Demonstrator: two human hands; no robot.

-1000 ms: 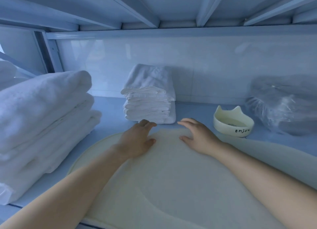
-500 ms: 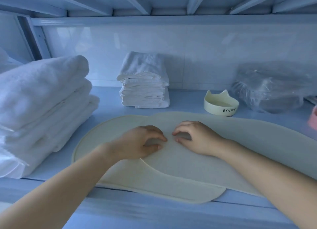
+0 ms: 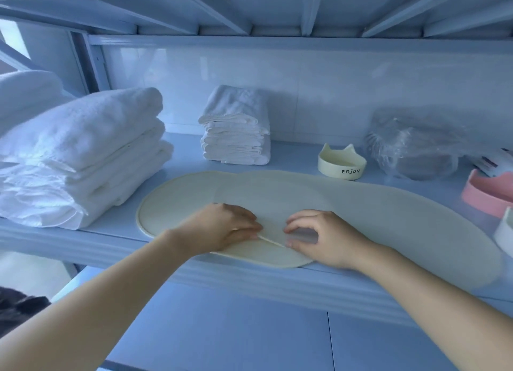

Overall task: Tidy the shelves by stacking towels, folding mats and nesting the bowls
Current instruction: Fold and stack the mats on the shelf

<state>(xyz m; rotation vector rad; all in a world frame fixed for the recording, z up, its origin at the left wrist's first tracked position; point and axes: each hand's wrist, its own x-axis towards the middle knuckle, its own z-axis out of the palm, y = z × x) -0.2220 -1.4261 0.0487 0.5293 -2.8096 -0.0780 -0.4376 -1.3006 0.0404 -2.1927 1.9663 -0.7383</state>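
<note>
Pinches, with left hand (image 3: 222, 226) and right hand (image 3: 324, 239), fingers curled, a raised fold of the cream mat (image 3: 374, 204) at the front edge of the shelf (image 3: 291, 155), mid-length; seems doubled over there. Lies just beside the stacked towels (image 3: 83, 154) at the left end.

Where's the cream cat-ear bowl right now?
In the head view the cream bowl sits right of centre on the shelf, behind the mat, between the small towel stack and the plastic-wrapped bundle.

The pink bowl (image 3: 487, 196) and a white bowl (image 3: 507, 232) are cut off by the right edge; what the plastic bag (image 3: 413, 146) holds is too blurred to tell
</note>
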